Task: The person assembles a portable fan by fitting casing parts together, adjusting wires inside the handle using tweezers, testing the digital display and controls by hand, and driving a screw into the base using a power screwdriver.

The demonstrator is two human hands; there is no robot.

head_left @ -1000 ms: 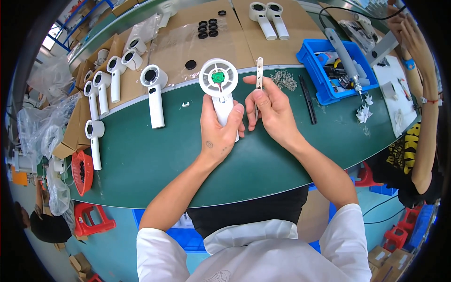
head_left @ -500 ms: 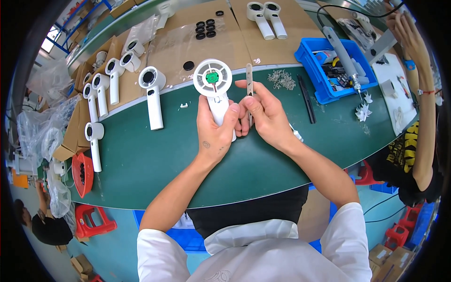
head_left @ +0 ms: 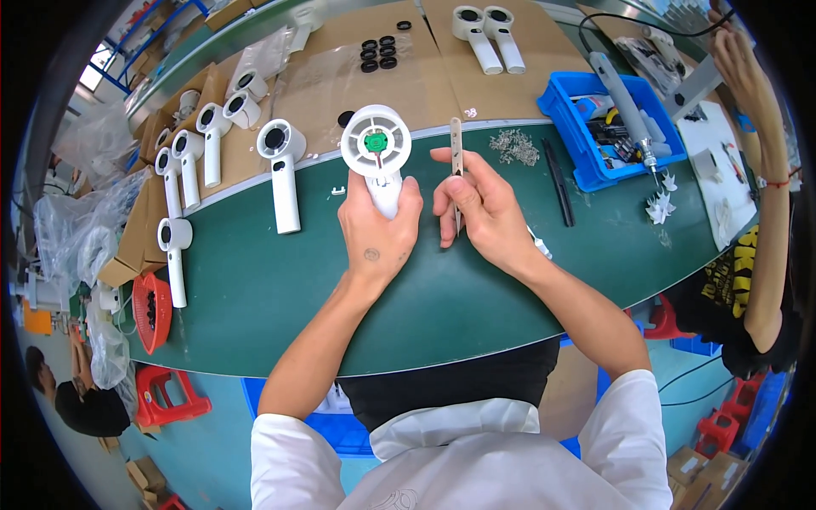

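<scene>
A white handheld fan (head_left: 387,197) is in my left hand (head_left: 374,238), its handle gripped between thumb and fingers. Its round head faces up, and a small green circuit board (head_left: 376,142) shows at the centre of the spoked ring. To the right, my right hand (head_left: 484,208) pinches slim metal tweezers (head_left: 456,157) upright, with the holed end up and the narrow end down. The two hands are apart. A small white plastic piece (head_left: 338,191) lies left of the held fan. Partly hidden under my right wrist is another white piece (head_left: 541,245).
More white fans (head_left: 286,191) stand or lie at the left and at the back (head_left: 489,42). Black round caps (head_left: 369,54) sit on the cardboard. Right of centre are a pile of screws (head_left: 514,146), a black stick-like tool (head_left: 558,183) and a blue bin (head_left: 586,174). A co-worker's arm (head_left: 769,153) reaches in at right.
My left hand has drawn left with the fan, away from the tweezers. The fingers of my right hand have parted from the fan's handle and spread a little.
</scene>
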